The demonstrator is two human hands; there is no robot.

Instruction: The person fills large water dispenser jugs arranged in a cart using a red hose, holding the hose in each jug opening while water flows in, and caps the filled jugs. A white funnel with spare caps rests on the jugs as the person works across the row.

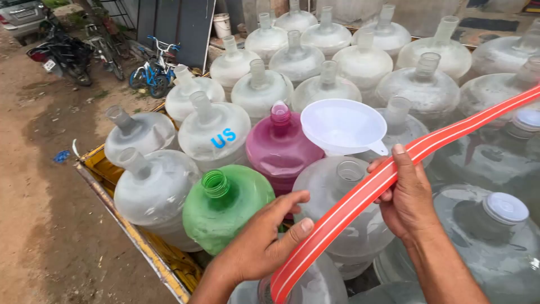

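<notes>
Where the frame is fullest, from centre to upper right: roughly twenty clear, frosted water jugs (260,90) packed shoulder to shoulder, plus one green jug (225,208) and one pink jug (279,147) at centre. Two jugs at right topped with white caps (505,207); the rest open-necked. One white funnel (343,126) at centre, resting on a clear jug's neck just right of the pink one. Two hands at bottom centre, both on one flat red hose (360,197) with pale stripes, running diagonally from bottom centre to the right edge. Left hand (261,242) curled loosely about the lower end, thumb pressing its edge, fingers extended. Right hand (408,197) wrapped around the hose higher up, gripping firmly. Yellow cart edge (135,236) along lower left, bordering the jugs; no gaps between them. Open room only on bare dirt ground (39,186) at left. Upper left: one blue bicycle (152,70), one motorcycle (62,53), one car corner (19,17).
</notes>
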